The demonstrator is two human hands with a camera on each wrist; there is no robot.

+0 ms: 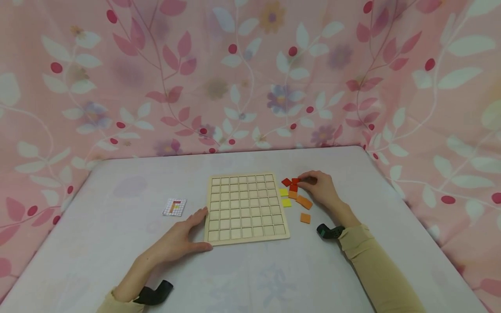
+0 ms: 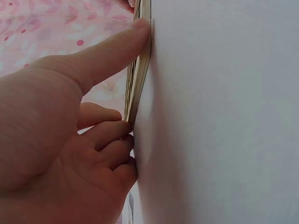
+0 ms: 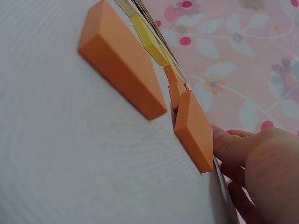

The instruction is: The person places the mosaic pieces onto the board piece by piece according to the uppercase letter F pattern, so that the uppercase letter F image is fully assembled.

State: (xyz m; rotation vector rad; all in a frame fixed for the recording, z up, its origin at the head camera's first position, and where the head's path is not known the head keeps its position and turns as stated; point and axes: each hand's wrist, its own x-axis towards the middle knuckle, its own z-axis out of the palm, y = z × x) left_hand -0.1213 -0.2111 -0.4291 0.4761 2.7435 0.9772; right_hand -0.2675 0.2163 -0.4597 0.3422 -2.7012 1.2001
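A square wooden grid board (image 1: 246, 208) lies flat on the table. My left hand (image 1: 176, 241) rests at its near left corner, thumb against the corner and fingers along the left edge; the left wrist view shows the thumb touching the board's side (image 2: 140, 88). Beyond the board's right edge, my right hand (image 1: 322, 191) holds a small red tile (image 1: 295, 180) at its edge between thumb and index finger. Two more red tiles (image 1: 286, 182) lie beside it. In the right wrist view an orange tile (image 3: 194, 133) hides the fingertips.
Two yellow tiles (image 1: 286, 203) sit by the board's right edge, with several orange tiles (image 1: 304, 202) right of them; one orange tile (image 1: 305, 218) lies apart, nearer. A small card (image 1: 174, 207) with a coloured grid pattern lies left. Floral cloth (image 1: 250, 87) hangs behind the table.
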